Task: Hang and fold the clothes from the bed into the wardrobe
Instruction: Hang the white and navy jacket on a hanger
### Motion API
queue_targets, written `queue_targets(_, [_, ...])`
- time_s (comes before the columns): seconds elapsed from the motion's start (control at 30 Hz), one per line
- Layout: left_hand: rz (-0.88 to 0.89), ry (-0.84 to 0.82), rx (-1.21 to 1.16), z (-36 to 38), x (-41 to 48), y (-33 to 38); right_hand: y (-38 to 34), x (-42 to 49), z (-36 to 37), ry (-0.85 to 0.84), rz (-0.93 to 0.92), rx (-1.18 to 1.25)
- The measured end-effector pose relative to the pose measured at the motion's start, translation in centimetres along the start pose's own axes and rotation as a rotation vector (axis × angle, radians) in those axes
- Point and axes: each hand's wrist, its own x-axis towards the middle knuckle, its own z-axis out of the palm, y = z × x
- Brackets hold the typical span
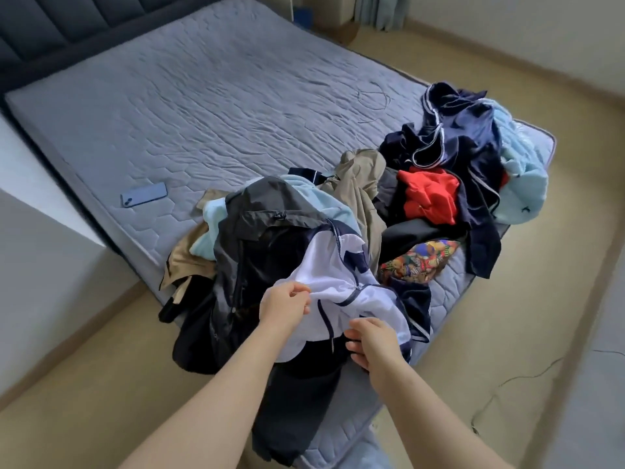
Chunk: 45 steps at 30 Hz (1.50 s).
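Pinching the crumpled white, navy-trimmed jacket: left hand; right hand, grip seemingly clamped on its hem.

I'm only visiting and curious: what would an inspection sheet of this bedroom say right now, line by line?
Surface: grey quilted mattress, no bedding on it, wrinkled.
Job's things: clothes pile heaped at the mattress's near corner; white and navy jacket held at its near end.
Clutter: phone lying flat near the mattress's left edge.
Hands: left hand pinches the jacket's white fabric; right hand grips its lower edge.
Cables: thin cord looped on the mattress beyond the pile.
Surroundings: dark headboard, beige floor, curtain; no wardrobe in view.
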Motion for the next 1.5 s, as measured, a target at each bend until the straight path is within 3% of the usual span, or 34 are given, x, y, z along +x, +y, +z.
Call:
queue_targets(0.3, [-0.199,0.028,0.006,8.4,9.0,3.3,-2.5,9.3,-3.8,-0.033,0.174,-0.077])
queue_targets(0.4, [-0.296,0.091,-0.048,11.2,12.4,4.5,-2.7,11.5,-5.7,-0.022,0.188,-0.034])
queue_targets(0.67, [-0.339,0.109,0.103,14.9,16.6,6.6,-2.5,12.8,-8.3,0.08,0.161,0.094])
queue_targets(0.73, [-0.331,0.109,0.017,14.6,15.8,6.3,-2.9,12.7,-8.2,0.069,0.166,0.091])
queue_targets(0.8, [-0.328,0.09,-0.213,14.1,14.3,5.9,-3.5,12.8,-8.0,0.069,0.155,0.08])
queue_targets(0.9, [-0.351,0.098,-0.496,12.2,11.1,5.7,-4.9,12.8,-7.1,0.062,0.071,0.002])
queue_targets(1.1, [-0.359,-0.034,-0.647,5.3,4.3,6.2,-6.0,10.9,-3.9,0.084,-0.17,-0.413])
queue_targets(1.2, [-0.279,-0.137,-0.812,1.0,0.8,7.2,-6.2,8.7,-1.7,0.098,-0.351,-0.681])
queue_targets(1.3, [-0.143,-0.185,-0.856,-2.1,-2.4,8.2,-6.8,6.6,0.4,0.005,-0.452,-0.904])
queue_targets(1.37, [-0.079,-0.122,-0.892,-4.3,-4.5,8.2,-7.2,4.5,1.9,-0.046,-0.501,-0.907])
queue_targets(1.5, [-0.081,0.185,-0.893,-8.8,-7.4,6.7,-8.0,-0.2,5.1,-0.157,-0.672,-0.62])
